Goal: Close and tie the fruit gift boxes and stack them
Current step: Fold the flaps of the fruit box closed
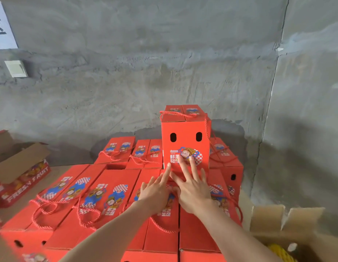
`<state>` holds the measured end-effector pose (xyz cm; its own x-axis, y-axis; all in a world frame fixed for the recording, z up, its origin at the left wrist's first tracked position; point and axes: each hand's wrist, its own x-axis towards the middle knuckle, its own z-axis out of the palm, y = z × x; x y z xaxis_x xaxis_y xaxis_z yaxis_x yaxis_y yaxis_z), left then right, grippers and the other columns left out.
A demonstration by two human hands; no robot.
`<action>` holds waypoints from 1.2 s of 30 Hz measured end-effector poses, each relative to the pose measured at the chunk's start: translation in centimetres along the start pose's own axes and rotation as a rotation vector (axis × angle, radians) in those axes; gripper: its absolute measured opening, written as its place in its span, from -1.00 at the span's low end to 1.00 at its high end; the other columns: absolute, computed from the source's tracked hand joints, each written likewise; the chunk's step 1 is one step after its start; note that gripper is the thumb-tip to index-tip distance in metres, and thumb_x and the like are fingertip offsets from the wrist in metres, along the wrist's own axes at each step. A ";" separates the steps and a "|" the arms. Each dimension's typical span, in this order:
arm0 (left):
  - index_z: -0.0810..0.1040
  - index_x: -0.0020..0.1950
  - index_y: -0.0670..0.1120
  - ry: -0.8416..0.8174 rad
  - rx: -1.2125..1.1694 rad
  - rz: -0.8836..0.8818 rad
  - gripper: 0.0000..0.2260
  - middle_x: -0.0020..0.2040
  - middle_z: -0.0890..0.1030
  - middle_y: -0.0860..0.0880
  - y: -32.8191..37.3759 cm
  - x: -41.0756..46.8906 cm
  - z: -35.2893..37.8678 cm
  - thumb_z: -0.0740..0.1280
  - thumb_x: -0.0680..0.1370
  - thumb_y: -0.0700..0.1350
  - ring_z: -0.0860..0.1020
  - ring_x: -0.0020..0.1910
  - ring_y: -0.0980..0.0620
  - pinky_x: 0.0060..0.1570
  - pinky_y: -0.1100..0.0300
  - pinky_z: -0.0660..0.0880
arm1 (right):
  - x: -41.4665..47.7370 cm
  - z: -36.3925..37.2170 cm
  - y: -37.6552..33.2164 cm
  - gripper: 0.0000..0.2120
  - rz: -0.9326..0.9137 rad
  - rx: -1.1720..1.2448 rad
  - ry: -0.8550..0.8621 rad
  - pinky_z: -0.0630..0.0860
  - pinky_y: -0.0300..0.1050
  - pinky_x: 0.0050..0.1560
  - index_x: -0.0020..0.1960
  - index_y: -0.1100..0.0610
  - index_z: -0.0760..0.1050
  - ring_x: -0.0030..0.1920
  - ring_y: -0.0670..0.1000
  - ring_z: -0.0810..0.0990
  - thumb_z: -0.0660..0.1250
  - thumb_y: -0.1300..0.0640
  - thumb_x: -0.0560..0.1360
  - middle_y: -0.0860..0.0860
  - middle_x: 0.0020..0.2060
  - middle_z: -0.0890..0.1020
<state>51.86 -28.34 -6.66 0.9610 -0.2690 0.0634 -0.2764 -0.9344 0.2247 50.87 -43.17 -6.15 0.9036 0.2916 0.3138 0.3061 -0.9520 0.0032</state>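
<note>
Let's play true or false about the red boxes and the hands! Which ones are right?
1. One upright red box stands on the flat red boxes. True.
2. Both hands are curled into fists. False: the left hand and right hand have straight fingers at the upright box's front.
3. That front has two dark oval holes. True.
4. Everything behind the boxes is yellow. False: the wall is grey.
</note>
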 end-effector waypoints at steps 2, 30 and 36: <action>0.04 0.54 0.16 -0.025 0.074 -0.021 -0.48 0.57 -0.13 0.10 0.3 0.3 0.0 0.13 0.62 -0.07 -0.01 0.54 -0.14 0.44 -0.22 0.03 | 0.4 -0.4 -0.6 -0.38 0.026 0.012 -0.032 -0.09 0.27 0.46 0.54 -0.18 -0.06 0.41 0.17 -0.55 0.13 0.04 0.58 -0.08 0.33 -0.60; 0.36 0.42 -0.06 0.221 -0.306 -0.204 -0.63 0.19 0.58 -0.13 -1.9 -14.2 -6.9 0.06 0.65 0.00 0.52 0.17 -0.10 0.15 0.11 0.38 | -6.9 -2.3 -7.5 -0.58 0.166 0.245 -0.333 -0.09 0.14 0.49 0.52 -0.01 0.07 0.54 0.09 -0.12 -0.08 0.04 0.67 0.05 0.55 -0.04; 0.48 -0.24 -0.16 0.373 -0.383 -0.139 -0.77 -0.28 0.53 -0.24 -4.4 -21.7 -11.7 0.15 0.58 -0.20 0.33 -0.41 0.06 -0.33 0.10 0.30 | -6.5 -2.9 -9.1 -0.62 0.216 0.071 -0.277 0.24 0.10 0.40 0.47 -0.04 0.13 0.46 0.05 0.15 -0.06 0.03 0.66 0.00 0.47 0.16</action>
<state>32.27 -15.66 2.34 0.9430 0.0168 0.3324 -0.1937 -0.7845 0.5891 41.32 -36.64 -5.45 0.9937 0.1079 0.0303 0.1105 -0.9884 -0.1041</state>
